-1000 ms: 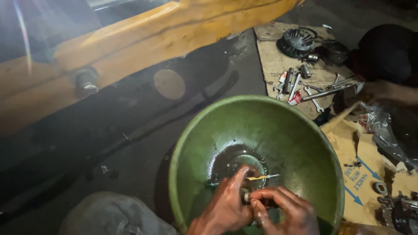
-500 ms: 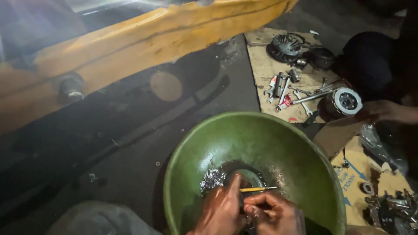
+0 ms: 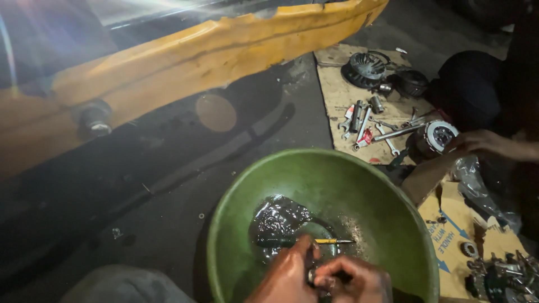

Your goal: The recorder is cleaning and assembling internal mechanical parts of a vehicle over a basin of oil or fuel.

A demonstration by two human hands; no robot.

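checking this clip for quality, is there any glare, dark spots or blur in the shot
Head view: a lens flare streaks the top left corner and leaves a round orange ghost spot on the dark ground; the yellow panel is brightly lit; the right edge falls into deep shadow; the liquid in the green bowl glints; the hands at the bottom edge are slightly soft.
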